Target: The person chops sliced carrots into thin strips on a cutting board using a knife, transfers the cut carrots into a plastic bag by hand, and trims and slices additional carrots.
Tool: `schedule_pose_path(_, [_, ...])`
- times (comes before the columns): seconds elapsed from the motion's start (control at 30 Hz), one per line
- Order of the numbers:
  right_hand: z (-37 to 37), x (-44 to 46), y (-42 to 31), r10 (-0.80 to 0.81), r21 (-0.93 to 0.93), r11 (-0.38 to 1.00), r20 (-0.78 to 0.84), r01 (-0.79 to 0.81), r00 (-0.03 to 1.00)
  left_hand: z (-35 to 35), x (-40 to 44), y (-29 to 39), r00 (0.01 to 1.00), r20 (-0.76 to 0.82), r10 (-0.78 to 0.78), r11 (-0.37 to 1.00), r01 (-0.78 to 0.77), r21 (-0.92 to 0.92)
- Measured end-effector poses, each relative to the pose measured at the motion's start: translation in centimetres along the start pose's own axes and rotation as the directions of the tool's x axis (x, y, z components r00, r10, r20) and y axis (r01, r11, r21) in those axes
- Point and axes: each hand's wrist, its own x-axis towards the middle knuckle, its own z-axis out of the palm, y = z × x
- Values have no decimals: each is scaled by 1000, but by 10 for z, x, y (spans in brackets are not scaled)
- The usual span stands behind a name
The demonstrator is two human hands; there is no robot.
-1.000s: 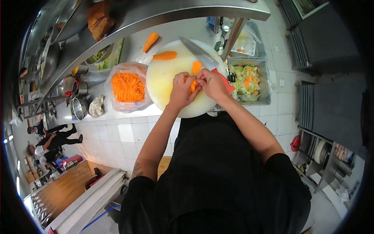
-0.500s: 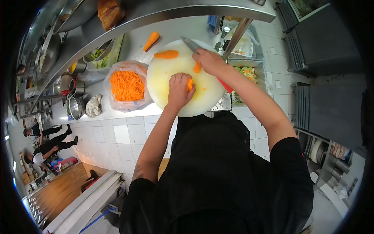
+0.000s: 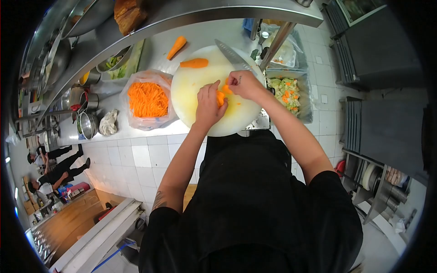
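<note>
My left hand [image 3: 209,104] is closed on a carrot piece [image 3: 220,98] near the middle of the round white cutting board [image 3: 191,107]. Beside it, my right hand [image 3: 242,83] pinches a second small carrot piece [image 3: 226,88]. Behind my right hand lies a knife [image 3: 233,55] on the board's far right part, with its handle hidden. A longer carrot piece [image 3: 194,63] rests at the board's far left, and another carrot [image 3: 176,48] lies on the metal counter just beyond the board.
A plastic bag of shredded carrot [image 3: 148,100] stands left of the board, near a crumpled cloth [image 3: 109,123] and a metal pot [image 3: 88,124]. At the right is a bin of vegetable scraps [image 3: 307,102]. A metal shelf [image 3: 218,13] crosses above. Two people stand far left.
My right hand has let go of the knife, which now lies on the board, and has moved down to the small carrot piece. My left hand has stayed on its carrot piece.
</note>
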Motion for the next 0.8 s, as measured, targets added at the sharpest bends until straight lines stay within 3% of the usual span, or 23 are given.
schedule_pose_path(0.1, [23,-8,-3,118,57,991,-6,-118,993,-2,1,2,1000,6,10,1000,-10,23])
schedule_pose_path(0.17, [30,-13,-7,263,267,926,48,-266,963,0,0,-1,999,32,25,999,-25,26])
schedule_pose_path(0.2, [25,-13,-6,260,266,927,51,-264,964,0,1,-2,998,58,38,999,-40,27])
schedule_pose_path(0.27, [8,-13,-2,146,-8,988,-210,-151,967,2,0,-2,999,41,34,998,-36,48])
schedule_pose_path(0.3, [5,-10,1,145,-11,989,-207,-150,968,3,-1,-1,999,30,36,997,-38,66])
schedule_pose_path(0.37, [-1,-4,5,-64,-303,952,-284,-26,957,3,-3,-3,999,23,28,998,-29,61])
schedule_pose_path(0.43, [0,-2,-6,-69,-361,932,-216,-14,974,1,0,-3,999,17,29,998,-30,56])
schedule_pose_path(0.53, [13,1,-15,56,-432,895,-134,-109,989,-4,-1,-4,999,50,19,1000,-20,21])
schedule_pose_path(0.8, [25,1,-5,72,-142,986,-84,-84,994,-8,-1,-3,999,39,-17,998,19,-55])
